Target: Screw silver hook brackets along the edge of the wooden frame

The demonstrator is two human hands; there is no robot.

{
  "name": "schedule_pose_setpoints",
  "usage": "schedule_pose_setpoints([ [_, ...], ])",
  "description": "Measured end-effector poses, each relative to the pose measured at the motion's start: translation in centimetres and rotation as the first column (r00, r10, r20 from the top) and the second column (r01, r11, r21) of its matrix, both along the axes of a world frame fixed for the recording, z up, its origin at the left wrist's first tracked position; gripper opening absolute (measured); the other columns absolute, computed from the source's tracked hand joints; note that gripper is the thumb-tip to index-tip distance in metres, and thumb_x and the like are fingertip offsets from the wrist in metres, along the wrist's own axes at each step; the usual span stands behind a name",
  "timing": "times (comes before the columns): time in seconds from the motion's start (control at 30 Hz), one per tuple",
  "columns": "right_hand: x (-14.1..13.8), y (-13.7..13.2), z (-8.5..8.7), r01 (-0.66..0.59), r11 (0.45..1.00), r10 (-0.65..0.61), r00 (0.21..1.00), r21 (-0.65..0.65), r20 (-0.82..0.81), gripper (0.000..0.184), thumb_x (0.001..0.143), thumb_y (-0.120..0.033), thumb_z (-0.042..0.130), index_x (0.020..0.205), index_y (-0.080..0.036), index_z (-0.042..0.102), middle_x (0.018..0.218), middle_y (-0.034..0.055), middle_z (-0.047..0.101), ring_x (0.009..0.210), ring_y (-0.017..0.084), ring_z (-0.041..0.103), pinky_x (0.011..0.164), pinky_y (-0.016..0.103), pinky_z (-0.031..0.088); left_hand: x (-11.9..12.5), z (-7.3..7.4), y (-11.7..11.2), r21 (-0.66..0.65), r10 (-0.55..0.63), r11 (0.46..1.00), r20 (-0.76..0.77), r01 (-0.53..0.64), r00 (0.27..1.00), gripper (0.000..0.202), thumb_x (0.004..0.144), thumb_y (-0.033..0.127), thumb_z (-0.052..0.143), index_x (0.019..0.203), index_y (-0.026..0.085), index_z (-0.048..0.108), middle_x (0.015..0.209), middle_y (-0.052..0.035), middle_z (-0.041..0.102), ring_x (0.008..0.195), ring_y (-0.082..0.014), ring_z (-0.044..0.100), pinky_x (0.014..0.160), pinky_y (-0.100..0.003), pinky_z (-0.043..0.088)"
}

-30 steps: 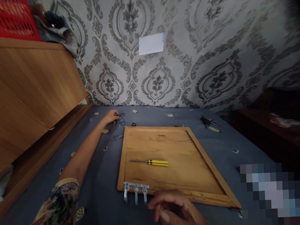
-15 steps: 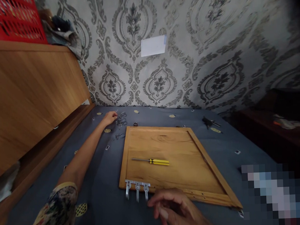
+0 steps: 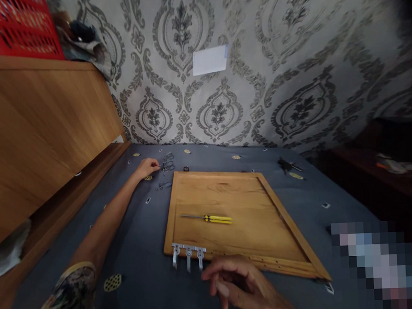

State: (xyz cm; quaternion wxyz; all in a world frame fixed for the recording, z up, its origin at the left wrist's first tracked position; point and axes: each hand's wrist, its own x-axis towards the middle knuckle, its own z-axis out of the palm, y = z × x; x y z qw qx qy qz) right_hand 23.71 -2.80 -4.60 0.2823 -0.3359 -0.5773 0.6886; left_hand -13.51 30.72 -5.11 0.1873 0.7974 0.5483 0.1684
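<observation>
"Where are the small metal pieces (image 3: 167, 166) lying, seen from the left hand (image 3: 148, 168)?"

"They are lying in a loose cluster just beside its fingertips, on the right, on the dark blue cloth (image 3: 135, 258). The tips are meeting the cluster's left edge."

"Is it gripping one?"

"I cannot tell. The thumb and fingers are bunching close together, but they are showing too small for me to see whether a piece is sitting between them."

"And the right hand (image 3: 244, 282)?"

"That one is hanging at the near edge of the wooden panel (image 3: 244, 239), its fingers curling loosely, thumb and forefinger standing apart. The cluster is lying well away from it, beyond the panel's far left corner."

"What is lying nearer to it?"

"Three metal brackets (image 3: 189, 252) are sitting in a row at the panel's near left corner, just left of its fingertips, their arms projecting over the edge. A yellow-handled screwdriver (image 3: 218, 219) is resting on the panel behind them, its shaft pointing left."
</observation>
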Motion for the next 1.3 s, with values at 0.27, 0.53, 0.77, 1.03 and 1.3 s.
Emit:
schedule_pose_setpoints([
  [0.27, 0.0, 0.0, 0.0, 0.011, 1.000, -0.011, 1.000, 0.005, 0.017, 0.041, 0.090, -0.061, 0.070, 0.110, -0.027, 0.078, 0.088, 0.0034, 0.068, 0.068, 0.008, 0.059, 0.067, 0.024, 0.054, -0.2, -0.5, -1.0, 0.086, -0.047, 0.995, -0.010, 0.048, 0.999, 0.037, 0.101, 0.039, 0.066, 0.130, 0.016, 0.063, 0.129, -0.0102, 0.066, 0.110, -0.0246, 0.068, 0.093, -0.045, 0.060],
  [0.53, 0.0, -0.1, 0.1, 0.006, 1.000, -0.006, 0.999, 0.001, 0.046, 0.045, 0.091, -0.062, 0.068, 0.112, -0.023, 0.076, 0.089, 0.0044, 0.067, 0.073, 0.010, 0.061, 0.070, 0.026, 0.055, -0.3, -0.7, -1.9, 0.144, -0.087, 0.985, -0.025, 0.090, 0.996, 0.036, 0.101, 0.039, 0.066, 0.129, 0.016, 0.063, 0.127, -0.0102, 0.066, 0.109, -0.0238, 0.068, 0.093, -0.045, 0.060],
  [0.77, 0.0, -0.1, 0.0, -0.008, 1.000, 0.007, 0.997, 0.003, 0.080, 0.050, 0.088, -0.066, 0.069, 0.111, -0.022, 0.076, 0.089, 0.0049, 0.068, 0.072, 0.010, 0.062, 0.069, 0.026, 0.055, 0.3, -0.7, -2.4, 0.185, -0.071, 0.979, -0.053, 0.079, 0.996, 0.035, 0.101, 0.039, 0.065, 0.128, 0.016, 0.064, 0.126, -0.0101, 0.066, 0.107, -0.0231, 0.068, 0.092, -0.044, 0.060],
  [1.03, -0.3, -0.2, 0.5, 0.016, 1.000, -0.018, 0.997, 0.018, 0.081, 0.050, 0.086, -0.066, 0.071, 0.109, -0.022, 0.078, 0.087, 0.0046, 0.066, 0.073, 0.011, 0.060, 0.067, 0.024, 0.056, 2.0, 0.0, -3.1, 0.311, -0.024, 0.949, -0.107, 0.057, 0.994, 0.034, 0.101, 0.038, 0.065, 0.127, 0.016, 0.064, 0.127, -0.0102, 0.066, 0.109, -0.0232, 0.068, 0.094, -0.045, 0.060],
  [1.3, -0.3, -0.2, 0.8, 0.005, 0.997, -0.011, 0.997, 0.076, 0.081, 0.049, 0.088, -0.065, 0.069, 0.109, -0.023, 0.079, 0.087, 0.0053, 0.067, 0.073, 0.013, 0.063, 0.065, 0.026, 0.056, 3.9, 0.5, -3.3, 0.367, -0.005, 0.927, -0.202, 0.081, 0.979, 0.032, 0.102, 0.038, 0.064, 0.127, 0.018, 0.065, 0.129, -0.0104, 0.066, 0.111, -0.0232, 0.067, 0.096, -0.045, 0.059],
])
